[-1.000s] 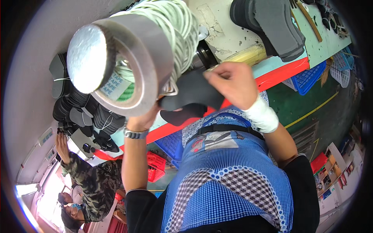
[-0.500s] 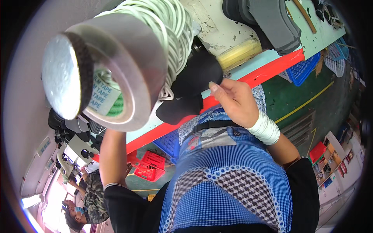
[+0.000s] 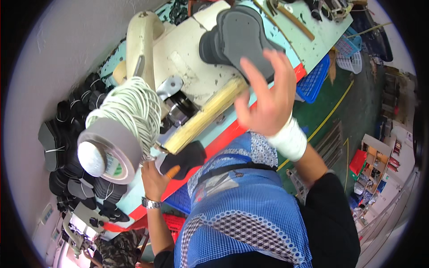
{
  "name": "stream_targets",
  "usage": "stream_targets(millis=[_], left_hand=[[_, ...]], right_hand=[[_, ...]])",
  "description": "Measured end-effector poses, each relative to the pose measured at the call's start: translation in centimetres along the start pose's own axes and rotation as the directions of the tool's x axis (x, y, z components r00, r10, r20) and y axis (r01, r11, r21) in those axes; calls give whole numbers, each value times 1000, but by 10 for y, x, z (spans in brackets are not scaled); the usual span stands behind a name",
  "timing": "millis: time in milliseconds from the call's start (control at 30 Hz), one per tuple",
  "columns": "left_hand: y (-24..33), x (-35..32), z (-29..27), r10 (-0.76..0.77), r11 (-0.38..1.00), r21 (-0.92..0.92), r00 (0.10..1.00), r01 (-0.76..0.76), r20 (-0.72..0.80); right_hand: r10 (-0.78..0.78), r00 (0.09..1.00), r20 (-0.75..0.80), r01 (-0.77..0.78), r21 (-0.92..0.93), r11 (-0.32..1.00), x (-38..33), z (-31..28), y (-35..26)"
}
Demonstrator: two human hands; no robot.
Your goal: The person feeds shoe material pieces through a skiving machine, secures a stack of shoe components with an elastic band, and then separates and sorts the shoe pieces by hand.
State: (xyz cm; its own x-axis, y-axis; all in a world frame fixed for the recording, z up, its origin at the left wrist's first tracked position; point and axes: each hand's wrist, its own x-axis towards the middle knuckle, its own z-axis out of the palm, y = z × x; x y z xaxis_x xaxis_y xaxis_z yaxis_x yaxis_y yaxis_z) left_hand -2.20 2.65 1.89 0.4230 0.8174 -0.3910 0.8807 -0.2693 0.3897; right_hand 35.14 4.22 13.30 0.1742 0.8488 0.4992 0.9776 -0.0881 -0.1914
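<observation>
My right hand is raised with its fingers spread, over the near end of a stack of dark grey shoe-sole-shaped pieces. Nothing is held in it; a white wrap covers the wrist. My left hand rests by the table's near edge, thumb apart, an orange cover on the thumb. Its fingertips are partly hidden behind a hanging coil of pale cord and a roll of tape. Beside the thumb lies a black flat piece; whether they touch is unclear.
A pale machine stands on the table, with a yellowish padded bar along its front. Tied bundles of black soles pile up at left. A hammer lies far right. Blue baskets stand below the red edge. Another person sits lower left.
My view has shifted, so the tape and cord look smaller and farther left. My right hand has gone from beside the black piece to the grey stack. My left hand has come into sight.
</observation>
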Motion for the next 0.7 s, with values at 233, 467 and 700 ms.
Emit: stream_targets(millis=[233,467,700], left_hand=[[-47,-31,73,256,964,-53,965,-259,-58],[-39,-11,71,220,971,-70,970,-228,-106],[-24,-25,74,136,982,-115,985,-148,-105]], right_hand=[[-169,937,-307,341,690,638,53,-26,-85],[-191,936,-294,332,567,753,81,-27,-121],[-256,935,-245,354,609,710,80,-31,-120]])
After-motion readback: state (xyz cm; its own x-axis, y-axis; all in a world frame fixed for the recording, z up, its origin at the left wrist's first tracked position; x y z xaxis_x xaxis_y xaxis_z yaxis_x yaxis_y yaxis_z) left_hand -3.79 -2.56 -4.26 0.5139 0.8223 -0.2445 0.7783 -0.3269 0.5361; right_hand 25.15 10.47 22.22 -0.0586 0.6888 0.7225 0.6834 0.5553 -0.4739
